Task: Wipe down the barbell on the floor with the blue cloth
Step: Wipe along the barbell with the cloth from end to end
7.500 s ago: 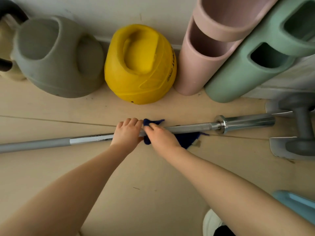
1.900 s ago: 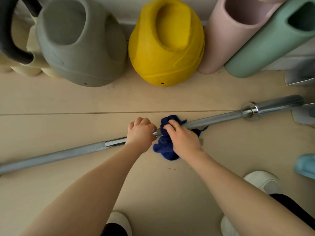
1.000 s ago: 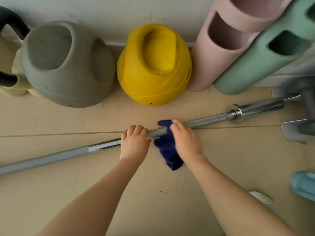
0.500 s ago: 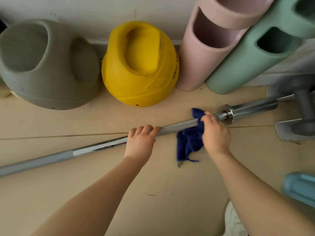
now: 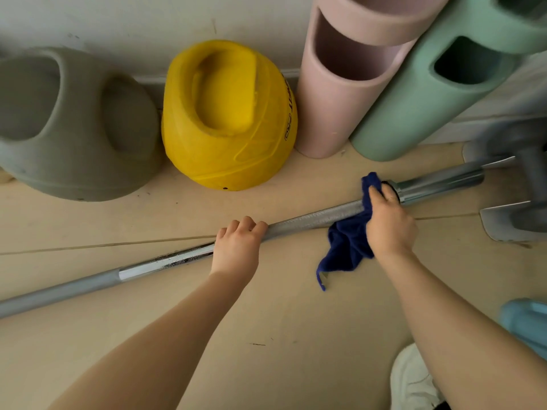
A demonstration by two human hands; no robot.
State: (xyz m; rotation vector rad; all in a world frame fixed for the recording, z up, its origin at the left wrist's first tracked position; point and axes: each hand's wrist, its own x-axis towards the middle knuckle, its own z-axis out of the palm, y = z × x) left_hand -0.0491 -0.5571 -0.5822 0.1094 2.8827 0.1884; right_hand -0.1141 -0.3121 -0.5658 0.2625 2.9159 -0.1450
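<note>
The barbell [image 5: 310,220] lies diagonally across the floor [image 5: 266,321], its sleeve end pointing to my right. My left hand [image 5: 236,250] is clenched around the shaft near its middle. My right hand [image 5: 387,223] grasps the blue cloth [image 5: 346,244], pressing it against the shaft just beside the collar; the loose end of the cloth hangs down onto the floor. A yellow weight [image 5: 228,119] and a grey weight [image 5: 74,128] stand behind the bar, against the wall.
</note>
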